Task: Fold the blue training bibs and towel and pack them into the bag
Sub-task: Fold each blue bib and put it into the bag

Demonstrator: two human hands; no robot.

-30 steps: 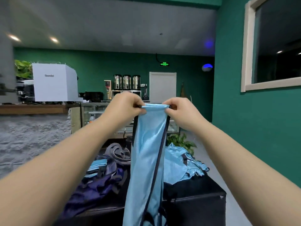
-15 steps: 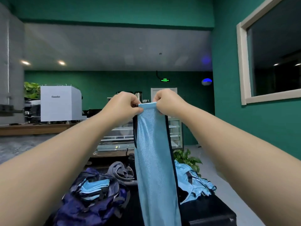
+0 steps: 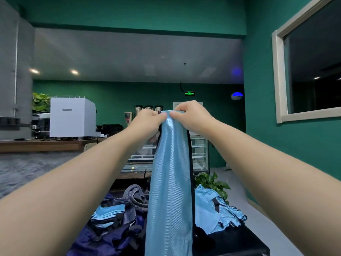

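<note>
Hands held high: left hand (image 3: 147, 121) and right hand (image 3: 191, 115) pinch the blue bib (image 3: 169, 182) at its top edge, cloth hanging below them over the open bag (image 3: 110, 231).

The hanging bib (image 3: 169, 182) runs off the bottom edge, hiding the towel (image 3: 135, 195) partly.
</note>
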